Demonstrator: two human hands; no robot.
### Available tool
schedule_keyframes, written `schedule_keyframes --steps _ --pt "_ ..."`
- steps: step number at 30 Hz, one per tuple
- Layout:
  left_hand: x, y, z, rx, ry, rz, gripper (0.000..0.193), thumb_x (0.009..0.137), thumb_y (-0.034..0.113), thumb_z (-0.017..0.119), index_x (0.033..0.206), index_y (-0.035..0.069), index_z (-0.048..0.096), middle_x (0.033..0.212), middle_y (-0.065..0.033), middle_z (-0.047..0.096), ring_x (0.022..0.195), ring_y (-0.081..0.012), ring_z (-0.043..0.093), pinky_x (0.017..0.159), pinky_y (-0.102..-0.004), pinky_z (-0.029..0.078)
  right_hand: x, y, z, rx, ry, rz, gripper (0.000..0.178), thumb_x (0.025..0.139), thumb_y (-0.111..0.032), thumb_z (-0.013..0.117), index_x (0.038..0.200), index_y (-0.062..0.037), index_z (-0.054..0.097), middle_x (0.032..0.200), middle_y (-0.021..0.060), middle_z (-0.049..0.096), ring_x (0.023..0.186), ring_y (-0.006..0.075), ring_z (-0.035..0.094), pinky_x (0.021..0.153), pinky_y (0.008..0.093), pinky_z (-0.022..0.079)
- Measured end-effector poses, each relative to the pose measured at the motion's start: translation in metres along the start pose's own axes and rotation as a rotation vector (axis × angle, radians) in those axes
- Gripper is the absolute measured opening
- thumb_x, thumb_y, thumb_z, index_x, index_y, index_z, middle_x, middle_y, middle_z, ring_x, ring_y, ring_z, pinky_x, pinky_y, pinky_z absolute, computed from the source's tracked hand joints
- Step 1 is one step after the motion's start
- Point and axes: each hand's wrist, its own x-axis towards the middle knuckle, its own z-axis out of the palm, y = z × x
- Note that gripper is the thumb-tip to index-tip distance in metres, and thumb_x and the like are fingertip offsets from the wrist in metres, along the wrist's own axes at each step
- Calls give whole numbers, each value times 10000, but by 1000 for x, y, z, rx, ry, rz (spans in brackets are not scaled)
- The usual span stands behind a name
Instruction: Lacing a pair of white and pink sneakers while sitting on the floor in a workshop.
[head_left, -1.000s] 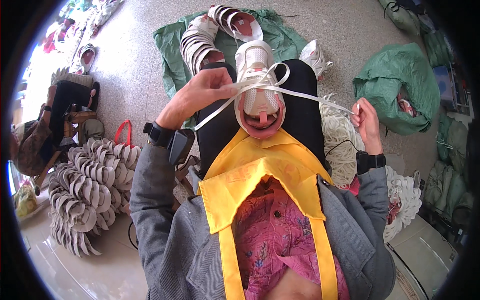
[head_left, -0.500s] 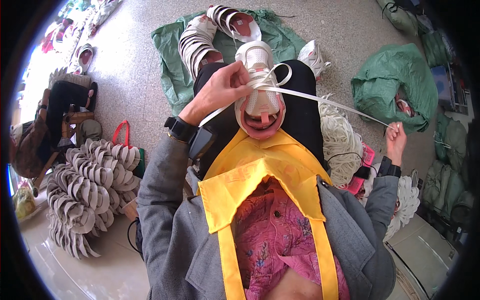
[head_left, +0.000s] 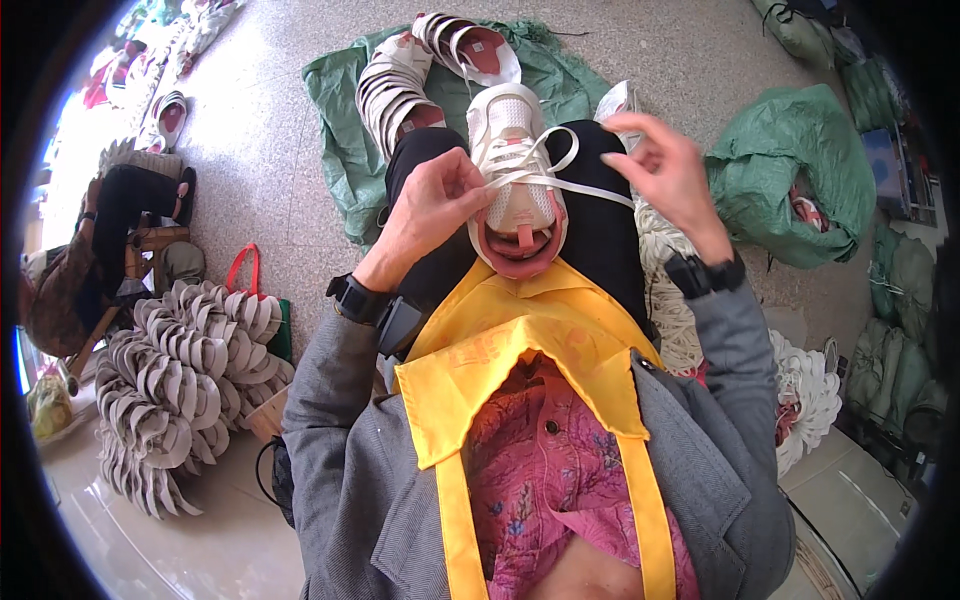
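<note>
Left fingers [head_left: 468,204] hide part of the white lace [head_left: 580,187]; right fingers [head_left: 640,125] partly cover a white item [head_left: 617,97] beyond them

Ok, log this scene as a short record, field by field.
Footwear: white-and-pink sneaker on the lap, toe pointing away from the person
Lacing: flat white shoelace, with a loop out to the sneaker's right
Left grip: pinching the shoelace over the sneaker
Right grip: open, thumb and fingers apart
Clothing: yellow apron, gray jacket
Beyond the lap: nested shoe uppers on a green sheet
Far right: green sack
</note>
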Motion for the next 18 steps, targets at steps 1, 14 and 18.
schedule_keyframes --steps 1,14,18 --pt "-1 0 0 -12 -6 -3 181 897 116 729 862 1 594 760 -20 649 700 -58 605 626 -229 486 14 -10 9 -81 -52 -21 296 875 -128 760 1154 -67 681 1019 -5 720 640 37 580 577 225 470" --pt "-2 2 -1 -23 -40 -60 162 952 96 699 878 34 569 800 17 633 729 -28 580 638 -190 462 39 5 11 278 -597 429 256 964 -280 704 825 -67 681 645 -95 521 595 -2 436 513 204 326" --pt "-5 6 0 -206 -51 -59 150 963 107 677 901 72 545 768 54 571 638 -8 471 554 -187 346 20 15 23 337 -463 231 226 967 -230 695 821 -64 650 722 -112 543 635 -15 437 538 191 336"
